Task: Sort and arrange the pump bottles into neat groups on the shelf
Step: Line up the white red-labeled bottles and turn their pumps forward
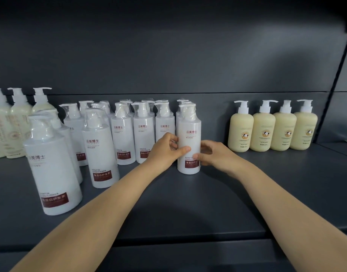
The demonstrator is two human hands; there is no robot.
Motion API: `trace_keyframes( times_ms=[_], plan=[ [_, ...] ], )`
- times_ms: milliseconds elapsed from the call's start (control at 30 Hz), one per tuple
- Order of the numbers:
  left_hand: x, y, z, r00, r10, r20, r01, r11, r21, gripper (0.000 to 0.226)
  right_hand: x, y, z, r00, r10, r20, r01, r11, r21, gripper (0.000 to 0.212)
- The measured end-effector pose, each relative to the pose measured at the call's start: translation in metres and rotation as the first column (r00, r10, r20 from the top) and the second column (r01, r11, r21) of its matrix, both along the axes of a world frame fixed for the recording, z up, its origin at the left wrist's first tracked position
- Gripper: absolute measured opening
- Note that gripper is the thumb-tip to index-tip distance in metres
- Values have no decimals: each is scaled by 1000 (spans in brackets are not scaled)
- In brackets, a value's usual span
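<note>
- At the middle of the dark shelf (208, 203), we have a white conditioner bottle (188, 142) standing upright at the front of the rightmost column of white bottles; we judge it is being squared up so its label faces out and the column reads as one file.
- Our left hand (165, 149) wraps the bottle's left side, thumb across the front and fingers curled behind, gripping it.
- Our right hand (211, 154) presses its fingertips against the lower right side by the red label, touching and steadying the bottle without fully closing round it.
- Both forearms reach forward and converge on the bottle, wrists low over the shelf.
- To the left, more white bottles (143, 134) stand in rows, with two loose ones (100, 150) nearer us, probably waiting to be placed.
- To the right, well apart, four cream bottles (272, 130) form a tidy row against the back panel.
</note>
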State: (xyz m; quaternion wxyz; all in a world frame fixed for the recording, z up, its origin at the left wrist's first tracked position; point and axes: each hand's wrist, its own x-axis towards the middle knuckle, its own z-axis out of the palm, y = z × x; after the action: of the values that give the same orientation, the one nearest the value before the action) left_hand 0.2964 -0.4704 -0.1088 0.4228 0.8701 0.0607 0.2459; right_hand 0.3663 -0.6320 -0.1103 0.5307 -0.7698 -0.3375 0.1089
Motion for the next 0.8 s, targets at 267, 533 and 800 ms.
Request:
trace_keyframes(
  times_ms=[267,533,800],
  plan=[
    [-10,-3,8,997,23,-74,-15,994,108,38,-4,-3,13,983,-15,182,71,949,-307,36],
    [-87,-6,53,953,281,-117,-69,574,816,47,-54,-13,63,850,226,476,308,520,-797,36],
    [-187,45,119,866,490,97,-315,384,868,41,-108,19,108,695,289,658,383,626,-679,51]
  ],
)
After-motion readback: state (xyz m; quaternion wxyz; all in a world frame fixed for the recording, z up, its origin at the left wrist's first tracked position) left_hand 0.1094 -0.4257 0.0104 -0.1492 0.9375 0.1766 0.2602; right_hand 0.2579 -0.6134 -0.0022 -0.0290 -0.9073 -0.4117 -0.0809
